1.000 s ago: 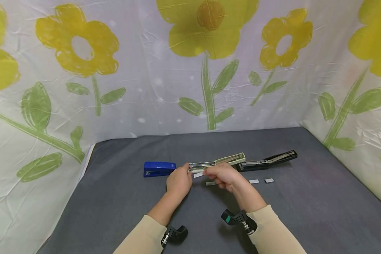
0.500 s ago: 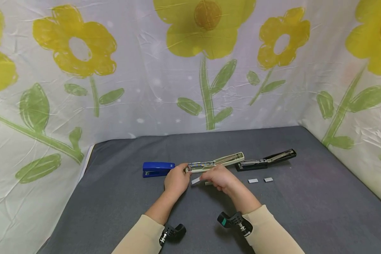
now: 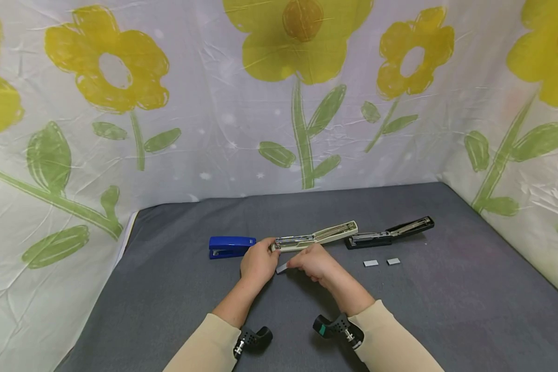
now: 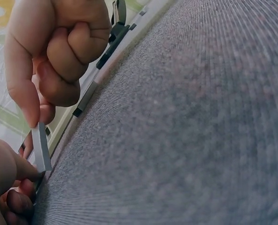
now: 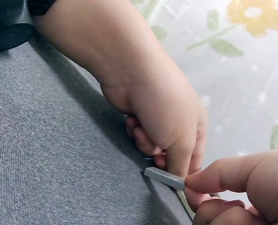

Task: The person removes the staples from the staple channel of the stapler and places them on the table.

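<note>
Between right fingers (image 5: pixel 219 176), a staple strip (image 5: pixel 164 178).

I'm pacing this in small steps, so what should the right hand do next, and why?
Probably lift the staple strip and turn it in line with the metal rail of the cream stapler. The right hand pinches the strip in front of the stapler, angled to that rail, while the stapler lies open and the left hand grips its end.
</note>
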`<state>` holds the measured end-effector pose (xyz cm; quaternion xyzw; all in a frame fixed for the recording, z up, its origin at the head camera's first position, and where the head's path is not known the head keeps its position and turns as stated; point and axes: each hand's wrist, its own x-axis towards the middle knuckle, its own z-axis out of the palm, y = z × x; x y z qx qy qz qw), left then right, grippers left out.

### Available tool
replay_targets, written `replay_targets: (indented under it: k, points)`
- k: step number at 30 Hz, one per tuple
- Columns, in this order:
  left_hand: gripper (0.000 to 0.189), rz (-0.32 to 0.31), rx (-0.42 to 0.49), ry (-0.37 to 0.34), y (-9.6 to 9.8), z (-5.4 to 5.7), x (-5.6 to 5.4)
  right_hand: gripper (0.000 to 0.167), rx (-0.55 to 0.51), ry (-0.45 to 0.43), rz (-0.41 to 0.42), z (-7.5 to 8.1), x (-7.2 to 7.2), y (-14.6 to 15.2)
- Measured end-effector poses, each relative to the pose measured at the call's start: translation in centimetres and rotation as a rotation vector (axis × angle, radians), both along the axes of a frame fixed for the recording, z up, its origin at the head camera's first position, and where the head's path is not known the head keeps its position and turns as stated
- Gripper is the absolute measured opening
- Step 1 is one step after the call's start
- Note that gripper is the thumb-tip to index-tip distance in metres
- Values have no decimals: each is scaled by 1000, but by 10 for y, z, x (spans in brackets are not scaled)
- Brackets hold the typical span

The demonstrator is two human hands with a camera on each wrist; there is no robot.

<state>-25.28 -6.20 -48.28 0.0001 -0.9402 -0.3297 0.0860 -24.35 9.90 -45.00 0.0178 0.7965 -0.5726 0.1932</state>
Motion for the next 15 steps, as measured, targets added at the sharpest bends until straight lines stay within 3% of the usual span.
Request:
replay_targets:
  k: [15]
  points:
    - [29, -10, -13, 35, 0, -2, 0, 19, 31, 36, -11, 1, 4, -5]
